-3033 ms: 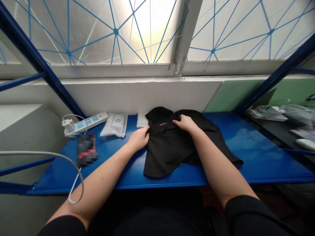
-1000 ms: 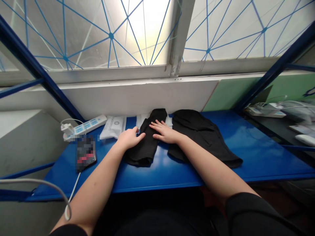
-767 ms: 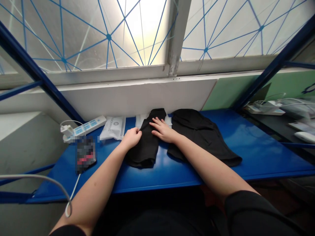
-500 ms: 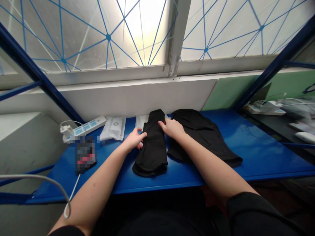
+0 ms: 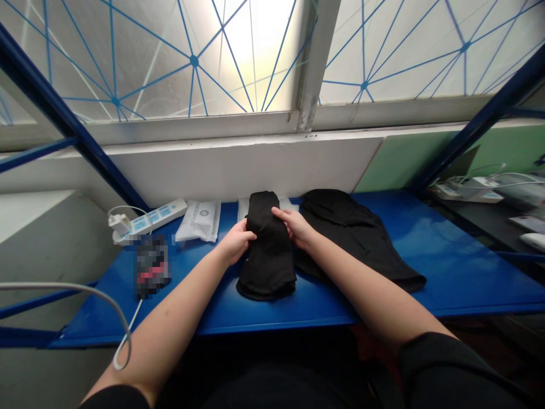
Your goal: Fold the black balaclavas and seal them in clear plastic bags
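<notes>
The person wears black cloth with a soft, matte look. The short black left sleeve [image 5: 114,397] ends in a curved opening near the elbow; the short black right sleeve [image 5: 451,369] shows more fabric, with a wide opening. The left forearm [image 5: 179,307] is bare and carries one small spot; the right forearm [image 5: 361,295], left hand [image 5: 236,243] and right hand [image 5: 298,228] are bare too. Below the front edge of the smooth blue bench [image 5: 464,275], dark clothing blurs into shadow.

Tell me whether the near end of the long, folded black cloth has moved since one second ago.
Yes: the near end of the folded black cloth has shifted right, away from the stationary white printed pouch.
</notes>
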A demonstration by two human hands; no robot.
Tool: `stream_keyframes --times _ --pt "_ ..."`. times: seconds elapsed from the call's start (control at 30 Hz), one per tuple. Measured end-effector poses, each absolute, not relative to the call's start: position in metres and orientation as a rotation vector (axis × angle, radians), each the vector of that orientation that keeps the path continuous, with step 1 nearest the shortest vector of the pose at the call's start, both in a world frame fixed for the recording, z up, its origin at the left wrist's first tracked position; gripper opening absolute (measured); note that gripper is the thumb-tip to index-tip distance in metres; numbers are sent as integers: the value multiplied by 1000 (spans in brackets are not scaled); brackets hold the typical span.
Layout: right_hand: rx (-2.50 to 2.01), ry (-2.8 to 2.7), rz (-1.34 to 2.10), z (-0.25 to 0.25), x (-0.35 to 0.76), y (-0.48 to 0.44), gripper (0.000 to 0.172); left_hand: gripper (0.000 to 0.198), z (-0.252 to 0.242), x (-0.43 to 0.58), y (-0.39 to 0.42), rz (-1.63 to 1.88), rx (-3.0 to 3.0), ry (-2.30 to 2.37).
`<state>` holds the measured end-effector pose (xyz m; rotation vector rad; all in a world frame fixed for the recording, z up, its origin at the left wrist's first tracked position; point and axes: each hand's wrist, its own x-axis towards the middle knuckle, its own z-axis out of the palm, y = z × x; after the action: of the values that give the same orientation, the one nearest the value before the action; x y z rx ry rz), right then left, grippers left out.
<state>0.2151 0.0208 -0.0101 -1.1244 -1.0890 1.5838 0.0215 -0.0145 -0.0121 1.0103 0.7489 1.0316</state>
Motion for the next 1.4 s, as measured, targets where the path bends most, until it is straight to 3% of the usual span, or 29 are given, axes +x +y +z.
stream_keyframes --times 0.2,0.4,0.57,0.87,1.2,1.4 --pt "-969 -1119 1839 -11 220 18 41 48 -10 20 -13 1048 888 708" --pt "-739 -1260 1573 -21 216 21 62 43 -5 16 -12 941 800 855" --pt "-664 -1200 1607 -19 213 19 57 38 -9 15 -8 1023 812 890" --pt "-1024 -1197 1698 -19 219 23 50 36 -19 16 -2 961 776 977" --pt "-899 -1233 1893 -13 232 23 68 64 -17 11 1 915 830 930" --pt "-799 -1175 1848 -21 232 27 33 56 -24 10 3 920 823 993"
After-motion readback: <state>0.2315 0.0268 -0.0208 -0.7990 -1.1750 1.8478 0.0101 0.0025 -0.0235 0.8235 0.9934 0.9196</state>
